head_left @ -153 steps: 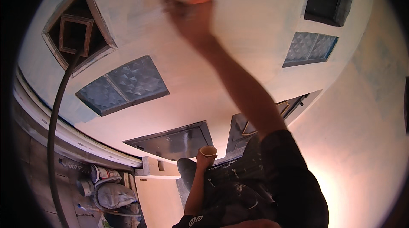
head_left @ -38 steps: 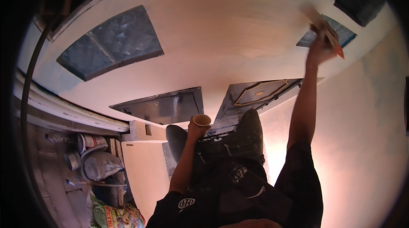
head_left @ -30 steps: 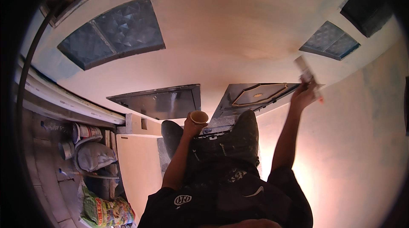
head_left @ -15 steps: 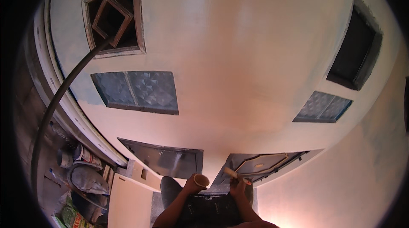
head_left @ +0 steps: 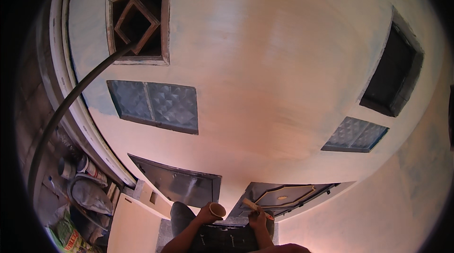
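Note:
My left hand (head_left: 204, 215) is closed around a small round tub (head_left: 217, 209), its open mouth facing up. Light-coloured material shows inside, but I cannot make out how full it is. My right hand (head_left: 258, 218) grips a paintbrush (head_left: 249, 203) with a pale, broad head pointing up and to the left. A bit of red shows at the other side of that hand. Both hands are held low in front of my body, apart from each other, and neither touches the wall (head_left: 265, 111).
Beyond my hands are a dark door (head_left: 189, 184) and another with gold trim (head_left: 282, 198). Patterned glass panes (head_left: 172, 106) and a square opening (head_left: 137, 19) with a thick hose (head_left: 71, 97) sit higher. Buckets (head_left: 92, 168) and sacks (head_left: 90, 196) lie at left.
My view has shifted a little, so the wall openings and doors appear displaced. Both hands sit slightly lower and farther left in the picture, still holding the tub and the paintbrush.

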A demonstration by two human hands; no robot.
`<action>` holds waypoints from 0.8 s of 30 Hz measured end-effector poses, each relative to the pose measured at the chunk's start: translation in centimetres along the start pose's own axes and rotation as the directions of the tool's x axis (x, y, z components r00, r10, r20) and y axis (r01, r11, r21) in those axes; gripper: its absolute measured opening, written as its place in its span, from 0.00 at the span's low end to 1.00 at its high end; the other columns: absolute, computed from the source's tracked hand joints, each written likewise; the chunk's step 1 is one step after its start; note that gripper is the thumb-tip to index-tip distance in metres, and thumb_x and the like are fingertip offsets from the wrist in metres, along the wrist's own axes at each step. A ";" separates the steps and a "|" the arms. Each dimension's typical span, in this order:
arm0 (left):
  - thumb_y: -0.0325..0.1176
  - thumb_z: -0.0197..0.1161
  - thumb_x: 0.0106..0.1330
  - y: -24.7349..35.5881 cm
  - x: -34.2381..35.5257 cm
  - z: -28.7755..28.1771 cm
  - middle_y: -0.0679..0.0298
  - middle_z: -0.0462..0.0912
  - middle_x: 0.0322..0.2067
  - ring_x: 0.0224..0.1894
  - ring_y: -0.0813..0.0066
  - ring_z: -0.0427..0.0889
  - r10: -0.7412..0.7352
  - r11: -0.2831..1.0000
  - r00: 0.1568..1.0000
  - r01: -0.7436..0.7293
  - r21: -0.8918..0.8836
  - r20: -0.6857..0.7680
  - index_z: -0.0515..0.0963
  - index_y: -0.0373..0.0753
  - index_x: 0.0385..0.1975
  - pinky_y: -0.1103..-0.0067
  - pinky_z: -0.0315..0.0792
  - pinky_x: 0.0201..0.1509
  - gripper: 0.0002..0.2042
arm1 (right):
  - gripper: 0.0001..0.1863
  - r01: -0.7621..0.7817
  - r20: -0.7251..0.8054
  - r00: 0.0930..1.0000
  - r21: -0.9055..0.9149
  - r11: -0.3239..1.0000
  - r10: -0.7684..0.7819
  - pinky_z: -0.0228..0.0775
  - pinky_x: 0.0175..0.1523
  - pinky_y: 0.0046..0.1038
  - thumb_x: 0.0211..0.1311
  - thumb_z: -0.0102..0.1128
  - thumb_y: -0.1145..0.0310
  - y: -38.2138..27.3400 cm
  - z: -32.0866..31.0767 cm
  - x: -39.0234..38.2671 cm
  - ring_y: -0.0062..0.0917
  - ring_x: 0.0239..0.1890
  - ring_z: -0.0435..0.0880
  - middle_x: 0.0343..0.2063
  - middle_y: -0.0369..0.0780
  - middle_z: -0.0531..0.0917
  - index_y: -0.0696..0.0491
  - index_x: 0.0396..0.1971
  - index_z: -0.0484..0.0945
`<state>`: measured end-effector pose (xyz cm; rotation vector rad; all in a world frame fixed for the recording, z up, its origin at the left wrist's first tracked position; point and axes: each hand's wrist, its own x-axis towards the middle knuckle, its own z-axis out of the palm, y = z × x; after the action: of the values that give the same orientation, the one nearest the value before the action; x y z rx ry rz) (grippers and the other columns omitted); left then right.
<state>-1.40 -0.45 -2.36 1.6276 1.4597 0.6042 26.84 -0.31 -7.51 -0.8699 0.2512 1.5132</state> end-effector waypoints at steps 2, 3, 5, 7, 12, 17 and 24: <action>0.46 0.84 0.38 1.0 -0.1 -0.4 0.54 0.81 0.47 0.52 0.58 0.81 -0.020 1.000 1.000 0.020 -0.018 0.011 0.70 0.38 0.52 0.67 0.75 0.55 0.41 | 0.06 0.003 0.009 1.000 -0.009 1.000 -0.003 0.73 0.32 0.31 0.63 0.60 0.64 -0.3 -0.7 0.3 0.25 0.27 0.78 0.25 0.34 0.74 0.48 0.35 0.74; 0.45 0.84 0.38 1.3 -0.1 -0.7 0.53 0.80 0.48 0.52 0.58 0.81 -0.031 0.999 0.999 0.031 -0.036 0.017 0.71 0.37 0.52 0.67 0.75 0.55 0.40 | 0.07 0.000 0.017 1.000 -0.011 1.000 0.000 0.74 0.33 0.31 0.64 0.59 0.64 -0.3 -0.9 0.6 0.25 0.29 0.77 0.26 0.35 0.72 0.50 0.37 0.73; 0.45 0.84 0.38 1.0 -0.8 -0.7 0.54 0.80 0.48 0.52 0.58 0.81 -0.039 0.998 0.999 0.039 -0.039 -0.001 0.71 0.37 0.52 0.67 0.75 0.56 0.40 | 0.08 0.019 0.078 0.997 -0.067 0.998 -0.014 0.74 0.34 0.31 0.65 0.59 0.66 0.1 -1.3 0.9 0.25 0.32 0.76 0.28 0.35 0.71 0.51 0.39 0.72; 0.45 0.84 0.37 0.7 -0.8 -0.5 0.54 0.81 0.47 0.52 0.58 0.81 -0.015 1.000 0.999 0.015 -0.007 -0.029 0.70 0.37 0.53 0.67 0.75 0.56 0.42 | 0.07 0.162 0.161 0.979 -0.237 0.958 -0.125 0.73 0.34 0.31 0.64 0.59 0.67 0.7 -2.6 2.0 0.24 0.30 0.76 0.25 0.34 0.70 0.50 0.37 0.73; 0.44 0.84 0.37 0.7 0.3 -0.4 0.54 0.80 0.48 0.53 0.58 0.80 0.032 0.999 0.999 -0.032 -0.020 -0.011 0.71 0.37 0.52 0.67 0.75 0.56 0.41 | 0.06 0.202 0.105 0.978 -0.297 0.933 -0.178 0.71 0.31 0.30 0.62 0.61 0.65 0.2 -4.1 4.3 0.24 0.24 0.76 0.18 0.31 0.72 0.47 0.28 0.73; 0.42 0.84 0.36 0.1 -0.3 -0.1 0.54 0.80 0.48 0.52 0.58 0.80 -0.002 0.995 1.000 0.000 -0.102 -0.023 0.71 0.37 0.52 0.67 0.75 0.57 0.40 | 0.06 0.196 0.181 0.975 -0.404 0.894 -0.132 0.71 0.31 0.30 0.62 0.61 0.64 0.0 -0.5 -0.8 0.25 0.24 0.77 0.19 0.32 0.75 0.47 0.28 0.74; 0.40 0.84 0.36 1.0 -0.1 -0.4 0.56 0.81 0.47 0.52 0.58 0.80 0.024 0.990 0.999 -0.028 -0.139 -0.034 0.72 0.39 0.50 0.68 0.75 0.57 0.38 | 0.10 -0.030 0.068 0.997 -0.131 0.991 0.039 0.69 0.34 0.26 0.65 0.60 0.62 -0.8 -0.4 -0.2 0.22 0.30 0.74 0.26 0.32 0.70 0.51 0.40 0.74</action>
<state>-1.17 -0.41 -1.27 1.5365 1.3889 0.7337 27.72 -0.59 -7.36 -0.9170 0.1175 1.6033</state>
